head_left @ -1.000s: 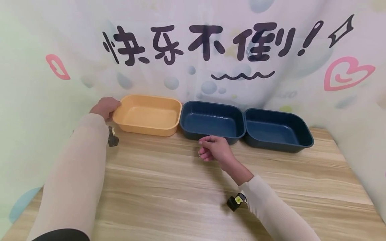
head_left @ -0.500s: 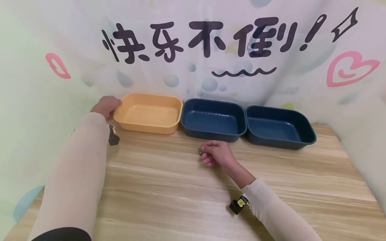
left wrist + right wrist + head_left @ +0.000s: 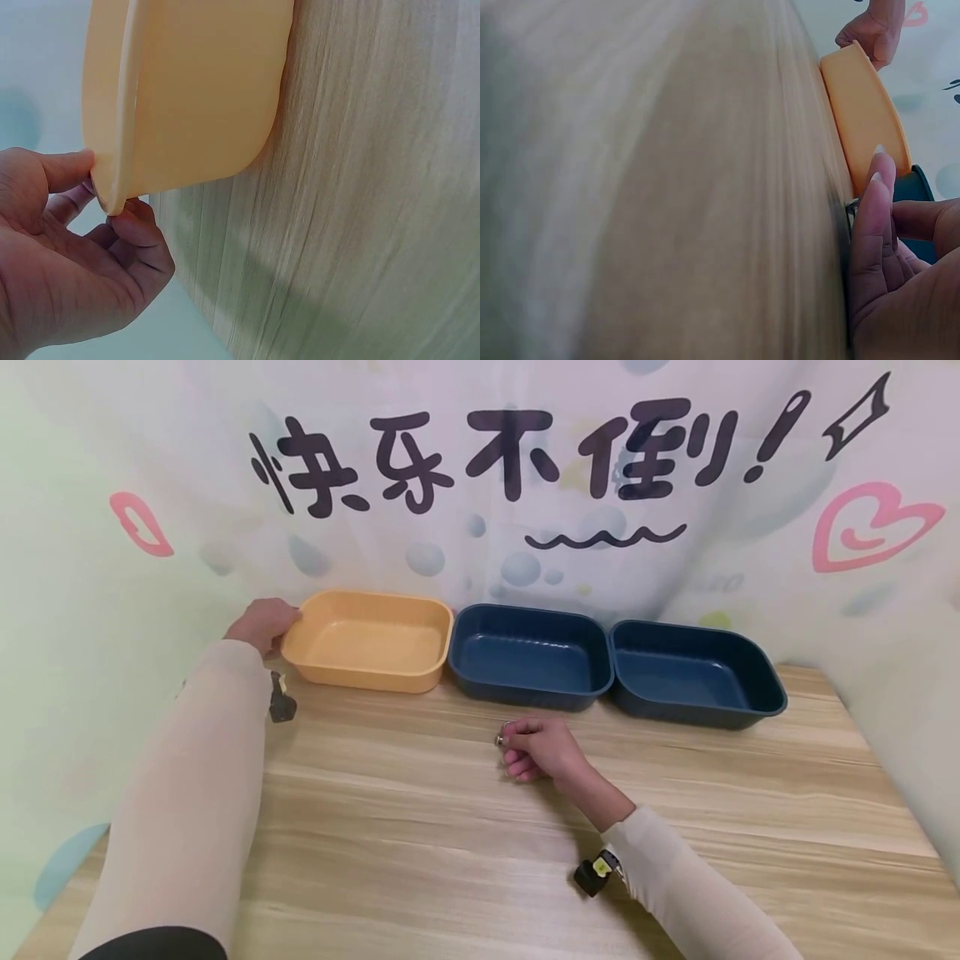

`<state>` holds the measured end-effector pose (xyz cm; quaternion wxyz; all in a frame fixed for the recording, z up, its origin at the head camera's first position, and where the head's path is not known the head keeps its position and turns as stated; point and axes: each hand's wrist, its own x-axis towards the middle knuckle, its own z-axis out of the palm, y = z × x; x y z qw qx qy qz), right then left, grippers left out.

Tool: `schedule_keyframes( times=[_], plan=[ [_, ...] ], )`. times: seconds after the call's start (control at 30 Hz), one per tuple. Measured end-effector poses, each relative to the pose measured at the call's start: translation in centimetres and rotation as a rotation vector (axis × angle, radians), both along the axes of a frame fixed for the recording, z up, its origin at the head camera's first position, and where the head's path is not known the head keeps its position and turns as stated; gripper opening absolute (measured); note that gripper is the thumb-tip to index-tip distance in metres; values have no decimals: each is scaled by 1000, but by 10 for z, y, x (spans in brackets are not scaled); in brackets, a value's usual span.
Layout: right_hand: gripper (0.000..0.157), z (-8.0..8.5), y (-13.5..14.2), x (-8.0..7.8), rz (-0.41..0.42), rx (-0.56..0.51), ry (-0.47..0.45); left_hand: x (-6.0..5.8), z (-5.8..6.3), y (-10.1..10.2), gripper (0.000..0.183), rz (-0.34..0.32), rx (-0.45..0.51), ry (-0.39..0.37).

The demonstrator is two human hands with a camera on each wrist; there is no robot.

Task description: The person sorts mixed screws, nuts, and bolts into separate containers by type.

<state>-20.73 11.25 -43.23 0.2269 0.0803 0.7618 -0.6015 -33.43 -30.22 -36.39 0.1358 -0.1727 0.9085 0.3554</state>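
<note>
At the back left, my left hand [image 3: 264, 625] pinches the end rim of a yellow-orange plastic bin [image 3: 202, 97], thumb on the inner side and fingers beneath the lip. My right hand [image 3: 543, 750] is low over the table, just in front of the middle dark blue bin [image 3: 531, 695]. Between its thumb and index finger it pinches a small shiny metal piece [image 3: 500, 740]. Most of that piece is hidden by the fingers, so I cannot tell its kind. The right wrist view shows a bit of dark metal [image 3: 851, 208] at the fingers, close to the wood.
A second dark blue bin [image 3: 693, 713] stands at the right end of the row, close against the middle one. All three bins stand on a wood-grain table [image 3: 405, 827]. Behind them hangs a printed cloth [image 3: 360, 547] with large black characters.
My right hand has drawn back slightly from the middle blue bin toward me, and the metal piece shows more. The left hand stays on the yellow-orange bin. The head view has shifted a little.
</note>
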Motion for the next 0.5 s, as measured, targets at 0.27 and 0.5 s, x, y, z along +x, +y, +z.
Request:
schedule_keyframes(
  times=[0.27, 0.5],
  plan=[
    [16, -2, -2, 1, 12, 33, 18, -2, -2, -1, 33, 24, 17, 3],
    [12, -5, -5, 4, 22, 79, 60, 1, -1, -1, 31, 21, 51, 6]
  ],
)
